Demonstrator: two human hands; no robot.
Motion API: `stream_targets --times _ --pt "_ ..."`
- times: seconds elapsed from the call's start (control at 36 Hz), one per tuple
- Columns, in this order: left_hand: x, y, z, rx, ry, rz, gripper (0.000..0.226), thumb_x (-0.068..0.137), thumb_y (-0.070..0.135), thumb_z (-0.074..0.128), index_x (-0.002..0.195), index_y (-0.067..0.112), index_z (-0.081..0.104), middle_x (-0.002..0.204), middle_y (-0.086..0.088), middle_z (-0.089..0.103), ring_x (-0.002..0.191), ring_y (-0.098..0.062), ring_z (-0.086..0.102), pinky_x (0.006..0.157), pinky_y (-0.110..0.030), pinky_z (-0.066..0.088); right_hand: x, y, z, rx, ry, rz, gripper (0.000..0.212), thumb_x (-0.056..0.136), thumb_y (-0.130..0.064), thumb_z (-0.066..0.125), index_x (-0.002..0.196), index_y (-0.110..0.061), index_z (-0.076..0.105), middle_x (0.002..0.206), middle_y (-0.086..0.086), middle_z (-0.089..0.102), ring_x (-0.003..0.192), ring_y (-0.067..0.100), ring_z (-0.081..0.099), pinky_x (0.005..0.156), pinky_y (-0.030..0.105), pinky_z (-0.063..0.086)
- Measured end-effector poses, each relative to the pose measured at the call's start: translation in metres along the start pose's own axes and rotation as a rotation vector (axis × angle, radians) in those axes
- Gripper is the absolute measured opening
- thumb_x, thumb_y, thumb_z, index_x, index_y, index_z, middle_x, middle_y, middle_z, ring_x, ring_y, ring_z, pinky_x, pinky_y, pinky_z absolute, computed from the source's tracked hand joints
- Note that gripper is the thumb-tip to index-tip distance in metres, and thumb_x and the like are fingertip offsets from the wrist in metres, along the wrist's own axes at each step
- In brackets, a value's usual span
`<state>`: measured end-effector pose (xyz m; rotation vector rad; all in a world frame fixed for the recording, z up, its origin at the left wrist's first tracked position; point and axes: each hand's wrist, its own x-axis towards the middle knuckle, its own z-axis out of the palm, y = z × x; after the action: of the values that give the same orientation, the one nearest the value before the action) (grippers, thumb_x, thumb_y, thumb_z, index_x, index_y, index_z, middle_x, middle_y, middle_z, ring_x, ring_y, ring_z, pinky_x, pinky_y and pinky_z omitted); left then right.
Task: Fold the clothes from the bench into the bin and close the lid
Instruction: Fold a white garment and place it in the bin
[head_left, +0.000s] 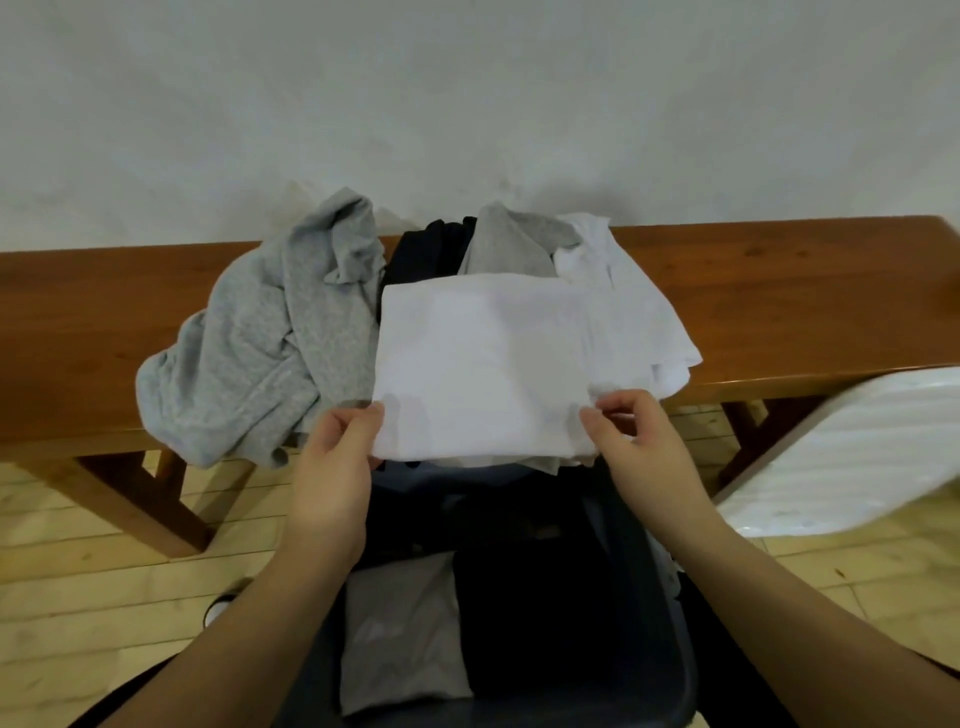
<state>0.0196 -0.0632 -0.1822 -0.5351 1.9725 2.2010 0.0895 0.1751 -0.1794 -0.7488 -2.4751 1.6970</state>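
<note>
Below the arms, the dark bin (670, 649) is sitting open, holding folded grey and black clothes. Beyond it, the wooden bench (779, 291) is carrying crumpled garments. Both hands, left hand (332, 467) and right hand (639, 441), are pinching the folded white shirt's (483, 358) near edge.

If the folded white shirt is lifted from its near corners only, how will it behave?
Probably floppy: the folded white shirt is thin cloth, pinched by the left hand and right hand, so its far edge would likely sag. It seems light. The fold may open.
</note>
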Motion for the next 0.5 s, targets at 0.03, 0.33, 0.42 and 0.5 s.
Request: stream_targets --times 0.03,0.33,0.42,0.5 --pt "0.001 -0.001 0.001 -0.004 0.000 0.008 0.017 0.094 0.022 0.064 0.082 0.014 0.056 0.086 -0.006 0.066 0.089 -0.023 0.061 0.091 -0.043 0.050 0.001 -0.001 0.001 0.014 -0.009 0.045 0.028 0.095 -0.041 0.061 0.118 -0.028 0.051 0.111 -0.015 0.056 0.098 0.000 0.056 0.062 0.010 0.045" --pt "0.007 0.012 0.004 -0.008 -0.267 -0.251 0.009 0.093 0.012 0.061 0.100 0.014 0.067 0.085 0.002 0.068 0.063 -0.008 0.052 0.042 -0.015 0.036 0.010 0.001 0.005 0.207 -0.087 0.334 0.039 0.092 -0.052 0.060 0.115 -0.022 0.054 0.108 0.002 0.060 0.097 0.019 0.061 0.083 0.032 0.054" --pt "0.001 0.023 0.007 -0.056 -0.309 -0.272 0.013 0.092 0.010 0.058 0.100 0.013 0.067 0.085 0.004 0.073 0.067 -0.008 0.062 0.047 -0.016 0.044 0.009 0.005 0.007 0.265 -0.099 0.371 0.036 0.090 -0.054 0.062 0.108 -0.024 0.056 0.108 0.003 0.063 0.097 0.019 0.062 0.085 0.034 0.054" --pt "-0.008 0.039 0.011 -0.142 -0.386 -0.281 0.032 0.085 0.012 0.059 0.116 0.008 0.065 0.100 -0.002 0.074 0.079 -0.014 0.069 0.058 -0.022 0.055 0.008 0.007 0.006 0.438 -0.114 0.462 0.045 0.086 -0.056 0.066 0.118 -0.025 0.058 0.117 -0.002 0.066 0.106 0.022 0.063 0.092 0.040 0.054"
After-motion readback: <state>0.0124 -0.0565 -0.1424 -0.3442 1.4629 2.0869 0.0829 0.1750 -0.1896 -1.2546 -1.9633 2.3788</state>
